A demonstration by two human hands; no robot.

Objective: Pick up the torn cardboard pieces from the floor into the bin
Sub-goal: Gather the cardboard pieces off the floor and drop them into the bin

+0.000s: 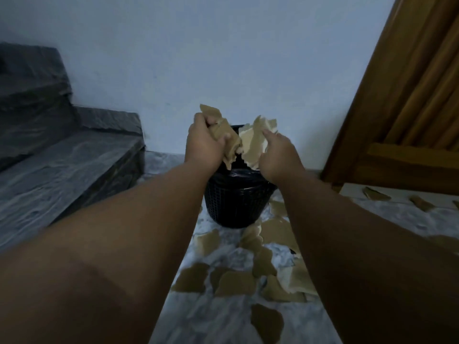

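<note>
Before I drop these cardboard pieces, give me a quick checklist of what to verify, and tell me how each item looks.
1. Left hand grips its brown cardboard pieces: ok.
2. Right hand holds its pale cardboard pieces: ok.
3. Both handfuls are above the bin: looks ok from this view.
4. Bin stands upright on the floor: ok.
5. Room left inside the bin: cannot tell, because hands and cardboard hide the opening.
6. Floor finished: not ok. Many floor pieces lie before the bin, and more pieces near the door.
</note>
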